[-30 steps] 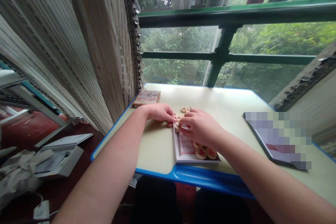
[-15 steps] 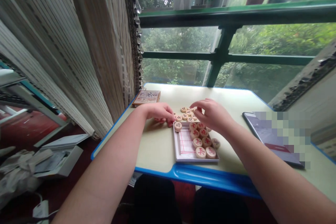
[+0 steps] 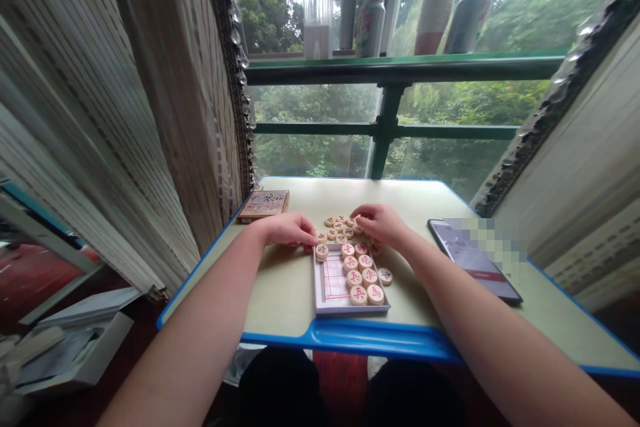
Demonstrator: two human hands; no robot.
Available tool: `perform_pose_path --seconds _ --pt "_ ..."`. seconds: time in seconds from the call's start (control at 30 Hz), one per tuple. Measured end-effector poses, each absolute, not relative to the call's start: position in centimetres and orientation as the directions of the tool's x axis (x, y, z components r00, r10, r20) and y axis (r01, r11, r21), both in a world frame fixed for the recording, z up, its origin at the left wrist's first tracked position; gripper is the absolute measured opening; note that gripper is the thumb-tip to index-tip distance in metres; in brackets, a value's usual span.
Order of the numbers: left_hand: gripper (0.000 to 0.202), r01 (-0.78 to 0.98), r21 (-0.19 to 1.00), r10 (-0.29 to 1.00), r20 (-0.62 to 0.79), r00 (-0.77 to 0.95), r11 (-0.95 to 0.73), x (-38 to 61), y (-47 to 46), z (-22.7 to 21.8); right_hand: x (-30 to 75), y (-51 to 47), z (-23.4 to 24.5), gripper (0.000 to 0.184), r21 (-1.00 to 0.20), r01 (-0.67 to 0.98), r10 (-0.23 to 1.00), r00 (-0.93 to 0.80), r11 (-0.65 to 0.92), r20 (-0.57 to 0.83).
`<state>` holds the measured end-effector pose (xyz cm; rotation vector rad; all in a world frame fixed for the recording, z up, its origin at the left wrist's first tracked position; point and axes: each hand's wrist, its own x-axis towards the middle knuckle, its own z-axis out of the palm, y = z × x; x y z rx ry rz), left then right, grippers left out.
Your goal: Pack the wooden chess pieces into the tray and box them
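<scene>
Off the open box (image 3: 320,311) it partly covered a second ago, the right grip (image 3: 383,221) curls over loose chess pieces (image 3: 331,235), leaving boxed red pieces (image 3: 359,295) bared on its near side, the left grip (image 3: 290,230) beside the box, what either pinches impossible to tell

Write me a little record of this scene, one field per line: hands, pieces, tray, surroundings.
Left hand: fingertips by the tray's far left corner; grip unclear
Right hand: at the loose black-marked pieces; grip unclear
Tray: white, shallow, on the table
Red-marked pieces: two columns, tray's right side
Separate black-marked piece: just right of the tray
Flat box: table's far left
Screen device: table's right side
</scene>
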<state>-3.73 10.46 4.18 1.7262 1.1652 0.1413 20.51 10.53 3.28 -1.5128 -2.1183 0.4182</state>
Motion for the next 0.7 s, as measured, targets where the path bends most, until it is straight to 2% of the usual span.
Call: perform_pose_path --seconds 0.13,0.23,0.3,0.37,0.5,0.6,0.7 --pt "0.033 0.593 0.804 0.852 -0.278 0.443 -0.046 -3.3 10.8 4.1 21.0 11.3 2.8 0.031 -0.542 0.79 0.948 -0.154 0.287 0.278" --pt "0.026 0.573 0.811 0.952 -0.072 0.298 -0.118 -3.2 11.3 3.9 21.3 11.4 2.6 0.029 -0.482 0.827 0.947 -0.176 0.29 0.267" --pt "0.024 0.576 0.796 0.968 0.043 0.249 -0.184 -3.3 11.5 3.8 21.2 11.1 2.6 0.027 -0.443 0.838 0.938 -0.214 0.319 0.272" --pt "0.031 0.605 0.765 0.953 0.037 0.302 -0.222 -3.5 11.6 3.6 20.9 10.8 2.8 0.027 -0.411 0.845 0.929 -0.238 0.341 0.282" --pt "0.046 0.662 0.706 0.882 -0.113 0.457 -0.253 -3.6 11.6 2.9 20.5 10.7 3.0 0.028 -0.386 0.857 0.931 -0.252 0.341 0.265" --pt "0.049 0.656 0.704 0.86 -0.128 0.494 -0.272 -3.5 11.7 2.4 20.8 10.9 3.2 0.029 -0.361 0.895 0.957 -0.195 0.263 0.215" --pt "0.047 0.67 0.685 0.865 -0.116 0.488 -0.286 -3.3 11.7 2.3 21.7 11.1 3.7 0.028 -0.262 0.951 0.983 -0.131 0.161 0.129"
